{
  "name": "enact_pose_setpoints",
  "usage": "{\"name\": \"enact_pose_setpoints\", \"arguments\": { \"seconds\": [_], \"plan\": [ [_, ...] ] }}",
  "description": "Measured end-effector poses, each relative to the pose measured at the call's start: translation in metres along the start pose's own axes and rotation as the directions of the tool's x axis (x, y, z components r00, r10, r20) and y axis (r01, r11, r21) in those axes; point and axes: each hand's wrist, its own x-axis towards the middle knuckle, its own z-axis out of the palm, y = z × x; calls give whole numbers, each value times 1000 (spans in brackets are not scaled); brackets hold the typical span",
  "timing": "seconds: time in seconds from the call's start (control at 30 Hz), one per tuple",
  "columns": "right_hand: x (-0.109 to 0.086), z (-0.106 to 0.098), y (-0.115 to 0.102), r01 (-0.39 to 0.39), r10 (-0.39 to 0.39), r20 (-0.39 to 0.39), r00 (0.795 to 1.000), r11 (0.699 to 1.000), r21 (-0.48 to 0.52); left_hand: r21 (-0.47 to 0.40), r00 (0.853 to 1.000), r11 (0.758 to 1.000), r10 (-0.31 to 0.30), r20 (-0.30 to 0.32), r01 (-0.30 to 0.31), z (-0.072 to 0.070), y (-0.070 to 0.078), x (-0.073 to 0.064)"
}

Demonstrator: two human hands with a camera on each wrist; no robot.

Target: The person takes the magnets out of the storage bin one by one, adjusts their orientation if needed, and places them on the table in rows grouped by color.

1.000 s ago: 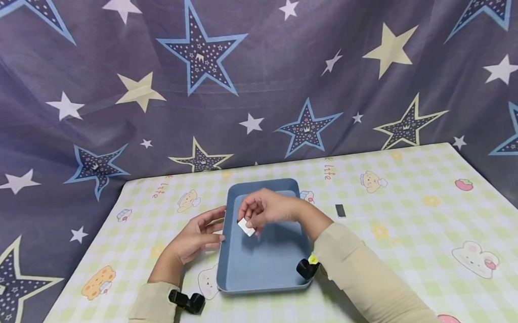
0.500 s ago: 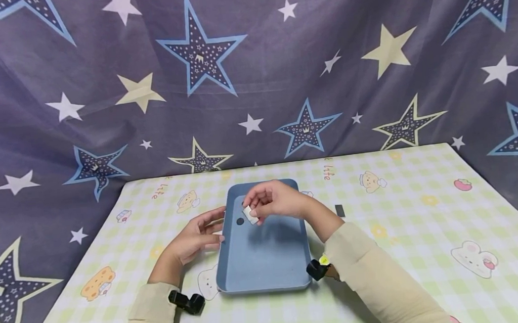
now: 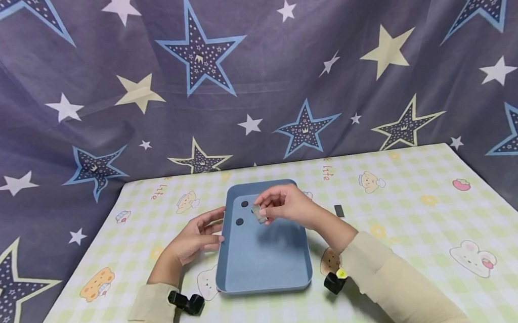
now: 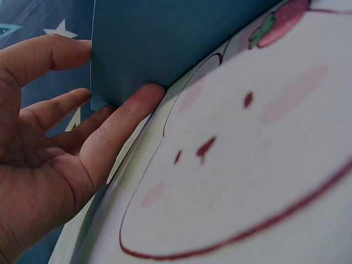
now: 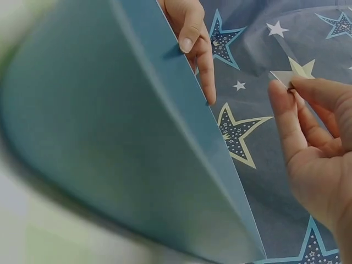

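My right hand (image 3: 285, 205) is over the far half of a blue-grey tray (image 3: 263, 272), pinching a small pale square piece (image 3: 259, 213) between thumb and fingertips. In the right wrist view this piece (image 5: 284, 77) looks thin and flat, with a pointed corner sticking out. A bit of black shows at its left edge in the head view. Two small black discs lie on the tray floor, a nearer disc (image 3: 239, 222) and a farther disc (image 3: 244, 203). My left hand (image 3: 196, 237) rests against the tray's left side, its fingers extended and touching the wall (image 4: 132, 49).
A small dark rectangle (image 3: 339, 211) lies on the tablecloth (image 3: 409, 271) right of the tray. The cloth is checked green and white with cartoon prints. Behind the table hangs a dark curtain (image 3: 252, 81) with stars. Black cameras sit on both wrists.
My right hand has drawn back toward the right with the pale square piece, which has turned in the fingers. The two black discs have come into view on the tray floor. The left hand stays put.
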Motion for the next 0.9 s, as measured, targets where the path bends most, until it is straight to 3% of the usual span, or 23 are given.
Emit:
{"name": "enact_pose_setpoints", "arguments": {
  "seconds": [0.3, 0.9],
  "plan": [
    [-19, -6, 1, -18, 18, -98, 995, 1000, 1, 5, 1000, 1000, 14, 6, -14, 0, 1, -1],
    [-49, -29, -8, -8, 3, -204, 979, 1000, -22, 2, 1000, 1000, 14, 16, -14, -1, 1, 0]
  ]
}}
